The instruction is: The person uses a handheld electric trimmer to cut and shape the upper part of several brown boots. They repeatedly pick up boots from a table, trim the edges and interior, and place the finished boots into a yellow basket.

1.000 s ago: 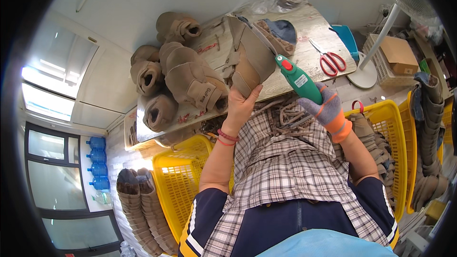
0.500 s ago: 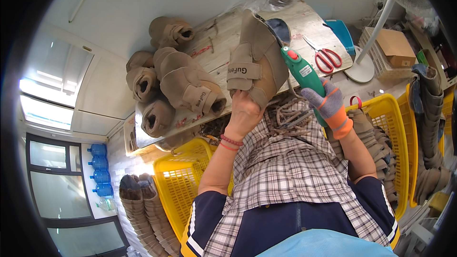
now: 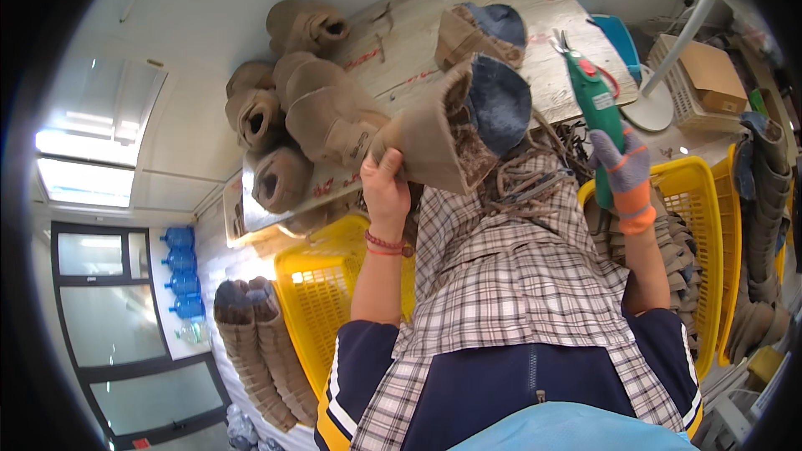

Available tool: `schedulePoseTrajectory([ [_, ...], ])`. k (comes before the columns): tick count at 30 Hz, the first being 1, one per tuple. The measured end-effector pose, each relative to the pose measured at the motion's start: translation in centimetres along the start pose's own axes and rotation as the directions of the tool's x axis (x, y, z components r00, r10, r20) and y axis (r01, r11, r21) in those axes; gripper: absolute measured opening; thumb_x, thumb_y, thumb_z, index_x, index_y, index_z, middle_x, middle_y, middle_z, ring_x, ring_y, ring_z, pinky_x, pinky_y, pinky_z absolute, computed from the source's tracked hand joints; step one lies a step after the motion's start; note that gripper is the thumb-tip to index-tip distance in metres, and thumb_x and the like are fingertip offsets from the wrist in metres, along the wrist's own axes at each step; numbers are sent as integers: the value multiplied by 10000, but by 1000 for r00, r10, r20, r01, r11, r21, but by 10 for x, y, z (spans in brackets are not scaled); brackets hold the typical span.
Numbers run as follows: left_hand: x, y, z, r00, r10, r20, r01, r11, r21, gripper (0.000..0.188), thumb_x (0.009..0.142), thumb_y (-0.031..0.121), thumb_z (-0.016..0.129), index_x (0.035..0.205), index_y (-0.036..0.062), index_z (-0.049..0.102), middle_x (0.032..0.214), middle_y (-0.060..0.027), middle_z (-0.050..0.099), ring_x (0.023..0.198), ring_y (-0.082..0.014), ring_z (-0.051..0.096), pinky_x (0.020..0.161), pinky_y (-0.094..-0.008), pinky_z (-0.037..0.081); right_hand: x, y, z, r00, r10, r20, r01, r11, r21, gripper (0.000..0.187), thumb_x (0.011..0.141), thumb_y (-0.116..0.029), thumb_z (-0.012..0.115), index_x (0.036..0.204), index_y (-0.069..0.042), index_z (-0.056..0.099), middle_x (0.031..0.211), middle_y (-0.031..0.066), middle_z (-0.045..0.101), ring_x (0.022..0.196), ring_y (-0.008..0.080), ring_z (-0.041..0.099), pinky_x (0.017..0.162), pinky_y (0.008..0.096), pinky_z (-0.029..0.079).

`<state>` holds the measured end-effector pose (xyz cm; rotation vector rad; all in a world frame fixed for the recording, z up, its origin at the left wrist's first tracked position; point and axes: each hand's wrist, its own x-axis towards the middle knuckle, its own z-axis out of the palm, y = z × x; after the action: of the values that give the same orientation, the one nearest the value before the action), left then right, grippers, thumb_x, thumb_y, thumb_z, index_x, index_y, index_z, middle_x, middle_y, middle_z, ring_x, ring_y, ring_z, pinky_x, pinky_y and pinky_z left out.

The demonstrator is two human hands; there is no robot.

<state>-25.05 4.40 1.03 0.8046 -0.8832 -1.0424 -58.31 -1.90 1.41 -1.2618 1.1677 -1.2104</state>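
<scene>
A: How are the hands?
B: The left hand (image 3: 387,192) grips a beige upper (image 3: 422,138), thumb pressed on its side; the other fingers are mostly hidden. The gloved right hand (image 3: 620,169) is curled round a green tool (image 3: 595,96).
A: Where exactly is the upper?
B: Tilted across the near edge of the surface (image 3: 393,42), its blue-lined mouth facing right, out over the lap. I can't tell whether it touches the surface.
A: And the room round it?
B: Tight to the left: a pile (image 3: 322,108) crowds that end of the surface, down to the near left corner. Pale boards show between the pile and a second upper (image 3: 459,46), which lies toward the right end. Past that, more boards run to the right edge. Scissors (image 3: 614,81) show partly behind the tool, near that edge.
A: Below the near edge?
B: Brown strips (image 3: 535,192) heaped on the apron (image 3: 510,284).
A: Containers?
B: A yellow bin (image 3: 316,284) by the left arm, its mesh walls showing. By the right arm, another bin (image 3: 704,276) holds stacked uppers (image 3: 675,259). Beyond the surface's right edge, a pale basket (image 3: 666,88) has a cardboard box (image 3: 710,75) in it.
</scene>
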Motion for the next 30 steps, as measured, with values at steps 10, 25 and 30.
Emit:
schedulePoseTrajectory([
  [10,-7,24,-28,943,-289,-168,170,847,-504,309,952,362,523,883,62,547,727,6,437,699,-143,409,777,-344,399,-33,5,-4,999,-47,10,48,995,-82,199,885,-179,639,955,-1,586,655,6,541,579,84,494,563,239,400],
  [25,-4,18,-42,869,-438,-229,319,852,-416,403,953,291,533,1232,1,536,1213,-121,603,1092,-275,576,964,-419,445,-40,9,3,991,1,131,7,998,-61,430,796,-189,761,1128,22,587,891,36,654,772,65,569,696,217,476],
  [30,-5,18,-40,903,-363,-228,307,919,-248,414,953,279,537,1237,-22,532,1219,-109,603,1106,-269,573,984,-406,432,-43,13,8,988,-2,157,16,996,-86,455,782,-206,773,1130,20,587,878,30,657,766,65,563,688,219,473],
])
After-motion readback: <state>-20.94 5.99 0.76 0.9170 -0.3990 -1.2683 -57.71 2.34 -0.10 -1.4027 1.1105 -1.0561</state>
